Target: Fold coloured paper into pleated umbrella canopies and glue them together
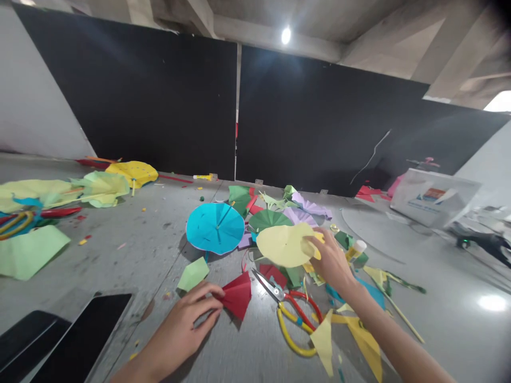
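My left hand (191, 319) is closed, its fingertips pinching the narrow end of a pleated red paper fan (239, 295) just above the table. Between the thumb and fingers of my right hand (331, 260) is the right edge of a pale yellow paper disc (283, 244). To the left of that disc stands a blue pleated paper round (215, 229). Scissors (295, 314) with red and yellow handles lie between my hands, blades parted. Behind the yellow disc, a dark green paper round (269, 219) is partly covered.
A phone (85, 335) lies at the front left. Paper scraps, a glue stick (356, 249) and yellow offcuts (365, 340) surround my right arm. Green paper pieces (34, 252) are at the left. A white box (433, 197) stands at the right, and black panels (159, 96) rise behind.
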